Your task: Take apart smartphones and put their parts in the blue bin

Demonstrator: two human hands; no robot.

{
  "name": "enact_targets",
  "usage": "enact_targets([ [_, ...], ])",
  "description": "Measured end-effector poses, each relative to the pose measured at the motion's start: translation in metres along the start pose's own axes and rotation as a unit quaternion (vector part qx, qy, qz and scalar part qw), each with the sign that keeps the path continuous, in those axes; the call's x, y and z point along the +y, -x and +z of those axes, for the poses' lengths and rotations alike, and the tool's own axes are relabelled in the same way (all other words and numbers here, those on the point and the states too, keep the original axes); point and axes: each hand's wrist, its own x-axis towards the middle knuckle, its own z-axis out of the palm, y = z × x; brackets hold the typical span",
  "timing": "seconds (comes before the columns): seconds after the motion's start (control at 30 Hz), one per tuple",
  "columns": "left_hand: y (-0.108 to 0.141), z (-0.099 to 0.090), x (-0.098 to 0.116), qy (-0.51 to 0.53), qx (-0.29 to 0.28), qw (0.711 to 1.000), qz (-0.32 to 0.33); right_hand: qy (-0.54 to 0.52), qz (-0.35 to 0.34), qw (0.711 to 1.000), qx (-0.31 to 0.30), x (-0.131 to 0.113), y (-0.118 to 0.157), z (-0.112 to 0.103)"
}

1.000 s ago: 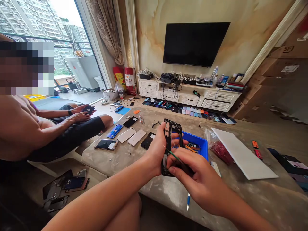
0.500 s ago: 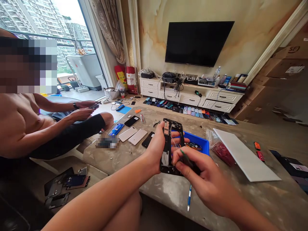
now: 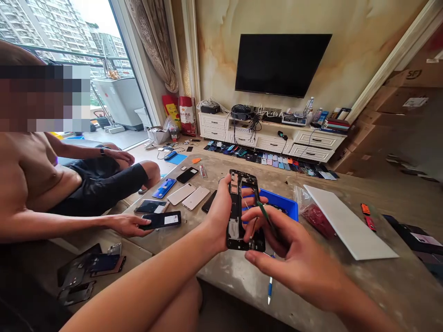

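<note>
My left hand (image 3: 223,214) grips a black phone frame (image 3: 235,207) by its left side, holding it tilted up above the table, with the fingers showing behind its opening. Close over the frame's lower right is my right hand (image 3: 287,249). A thin dark green tool, perhaps tweezers (image 3: 263,212), lies between its curled fingers, and much of it is hidden in the palm. The right thumb stands apart from the fingers, just below the frame's lower edge. Past the frame sits a blue bin (image 3: 289,203) with parts in it, partly covered by my hands.
At left a seated person's hand (image 3: 129,225) holds a dark phone (image 3: 164,220) over the table (image 3: 235,276). Several phones, among them a blue phone (image 3: 164,188), lie nearby. A blue-and-white pen (image 3: 270,290) is near the front edge; a white board (image 3: 346,221) lies right.
My right thumb has moved away from the fingers and off the frame, and more of the green tool shows. The other person has reached forward to the table with a phone.
</note>
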Motion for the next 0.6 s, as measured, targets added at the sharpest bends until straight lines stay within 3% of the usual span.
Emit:
enact_targets([
  [0.23,0.005,0.003,0.001,0.028,0.013,0.997,0.076,0.079,-0.066,0.989,0.107,0.006,-0.001,0.009],
  [0.4,0.011,0.004,0.000,0.049,0.008,0.985,0.166,0.118,-0.043,0.968,0.218,0.014,-0.002,0.009],
  [0.6,0.022,0.014,-0.001,0.052,0.025,0.971,0.233,0.189,-0.070,0.958,0.206,0.008,-0.001,0.007],
])
